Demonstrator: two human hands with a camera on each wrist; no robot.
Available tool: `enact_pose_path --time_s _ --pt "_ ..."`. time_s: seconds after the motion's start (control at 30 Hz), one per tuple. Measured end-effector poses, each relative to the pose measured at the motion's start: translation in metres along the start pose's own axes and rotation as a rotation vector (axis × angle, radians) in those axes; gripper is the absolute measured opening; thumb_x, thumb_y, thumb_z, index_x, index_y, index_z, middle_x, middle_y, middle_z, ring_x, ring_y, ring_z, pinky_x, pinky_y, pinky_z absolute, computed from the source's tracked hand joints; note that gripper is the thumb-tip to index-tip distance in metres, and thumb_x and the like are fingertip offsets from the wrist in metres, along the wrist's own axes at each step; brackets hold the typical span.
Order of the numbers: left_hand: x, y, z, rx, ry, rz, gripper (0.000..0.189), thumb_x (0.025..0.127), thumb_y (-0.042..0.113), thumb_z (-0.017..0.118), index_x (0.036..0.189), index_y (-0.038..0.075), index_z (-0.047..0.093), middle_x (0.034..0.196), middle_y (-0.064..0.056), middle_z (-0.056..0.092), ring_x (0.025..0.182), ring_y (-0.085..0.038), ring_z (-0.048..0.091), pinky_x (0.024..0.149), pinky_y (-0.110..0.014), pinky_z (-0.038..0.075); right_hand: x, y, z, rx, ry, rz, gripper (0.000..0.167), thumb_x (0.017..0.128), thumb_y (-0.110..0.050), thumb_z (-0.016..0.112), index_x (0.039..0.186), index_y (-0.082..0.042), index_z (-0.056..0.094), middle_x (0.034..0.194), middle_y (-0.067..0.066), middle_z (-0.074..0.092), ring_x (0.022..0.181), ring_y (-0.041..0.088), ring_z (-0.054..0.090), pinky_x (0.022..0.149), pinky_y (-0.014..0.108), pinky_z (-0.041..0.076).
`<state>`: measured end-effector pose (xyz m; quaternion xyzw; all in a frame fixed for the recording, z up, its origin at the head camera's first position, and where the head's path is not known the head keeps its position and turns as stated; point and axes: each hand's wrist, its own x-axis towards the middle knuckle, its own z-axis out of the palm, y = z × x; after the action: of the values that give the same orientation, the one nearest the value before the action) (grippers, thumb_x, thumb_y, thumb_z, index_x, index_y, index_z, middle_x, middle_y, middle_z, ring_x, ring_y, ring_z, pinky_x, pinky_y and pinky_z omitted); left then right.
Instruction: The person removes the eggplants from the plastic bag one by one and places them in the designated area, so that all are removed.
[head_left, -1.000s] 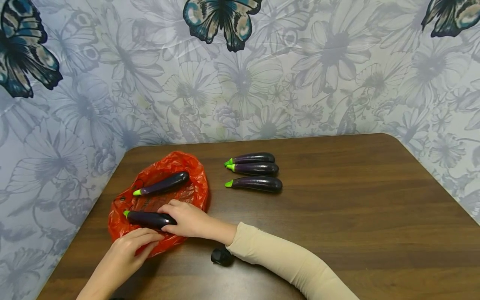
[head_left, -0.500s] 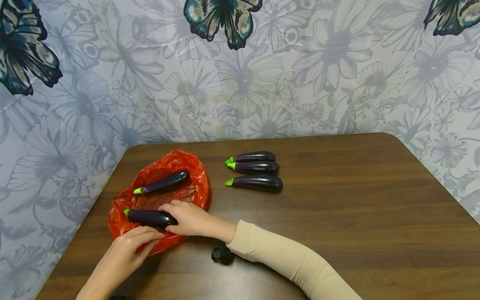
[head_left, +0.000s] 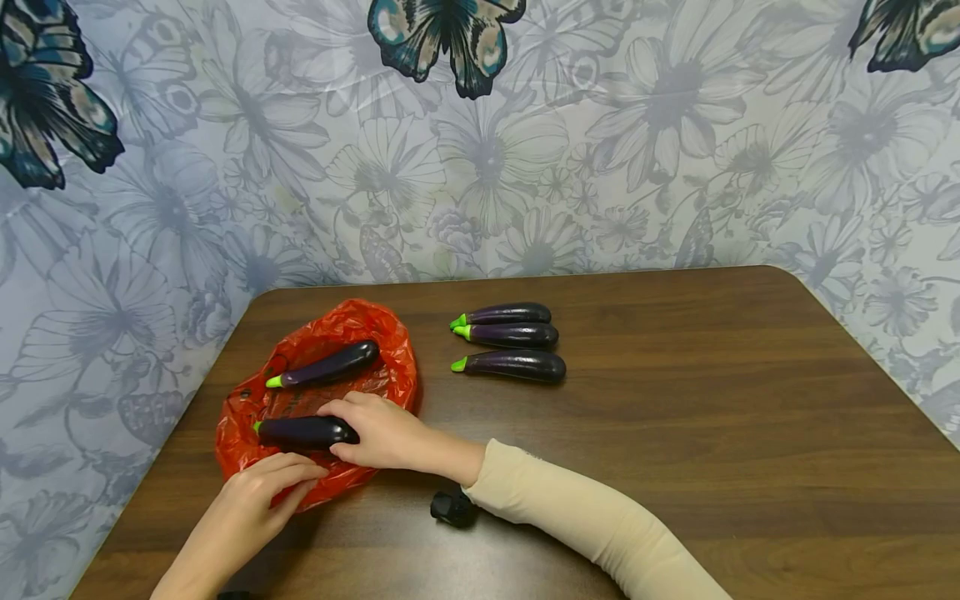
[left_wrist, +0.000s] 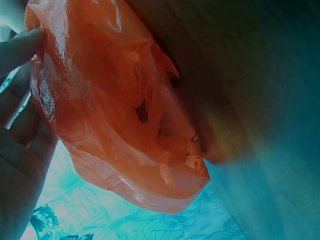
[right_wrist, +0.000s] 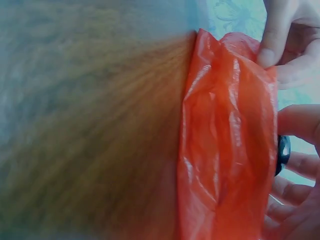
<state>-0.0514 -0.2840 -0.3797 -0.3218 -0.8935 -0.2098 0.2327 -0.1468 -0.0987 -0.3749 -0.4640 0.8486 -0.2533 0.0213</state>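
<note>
An open red plastic bag [head_left: 393, 342] lies on the left of the table with two eggplants inside. My right hand [head_left: 382, 433] reaches over its rim and grips the rounded end of the nearer eggplant [head_left: 300, 432], whose green tip points left. The other eggplant [head_left: 330, 365] rests farther back in the bag, slightly slanted. At the near rim my left hand [head_left: 258, 500] pinches the bag's edge between thumb and fingers. The right wrist view shows this left thumb [right_wrist: 269, 52] on the plastic; only the dark end of the gripped eggplant [right_wrist: 283, 154] peeks past the rim there.
Three more eggplants [head_left: 510, 365] lie side by side to the right of the bag, green tips left. A small black object [head_left: 450, 510] sits beside the right sleeve [head_left: 570, 508]. The brown wooden table [head_left: 712, 400] ends at a patterned wall.
My right hand and the eggplant it grips have shifted slightly to the right inside the bag. The left hand keeps its place on the rim.
</note>
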Motion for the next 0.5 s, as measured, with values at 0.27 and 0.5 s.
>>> enact_pose_path --time_s 0.27,0.5 --pt "0.000 0.000 -0.001 -0.006 0.004 0.007 0.045 0.097 0.045 0.039 0.088 0.014 0.071 0.086 0.010 0.063 0.076 -0.012 0.062 0.079 -0.011 0.043 -0.012 0.004 -0.014 0.039 0.064 -0.028 0.042 0.088 -0.024 0.067 0.127 -0.015 0.055 0.112 0.000 0.056 0.098 0.006 0.053 0.085 0.014 0.040" --pt "-0.001 0.000 -0.001 0.003 0.009 0.010 0.045 0.097 0.045 0.039 0.087 0.014 0.071 0.086 0.009 0.064 0.076 -0.013 0.062 0.078 -0.011 0.044 -0.031 0.012 -0.031 0.127 0.127 -0.029 0.041 0.088 -0.024 0.066 0.127 -0.014 0.054 0.113 0.000 0.055 0.100 0.006 0.050 0.086 0.016 0.040"
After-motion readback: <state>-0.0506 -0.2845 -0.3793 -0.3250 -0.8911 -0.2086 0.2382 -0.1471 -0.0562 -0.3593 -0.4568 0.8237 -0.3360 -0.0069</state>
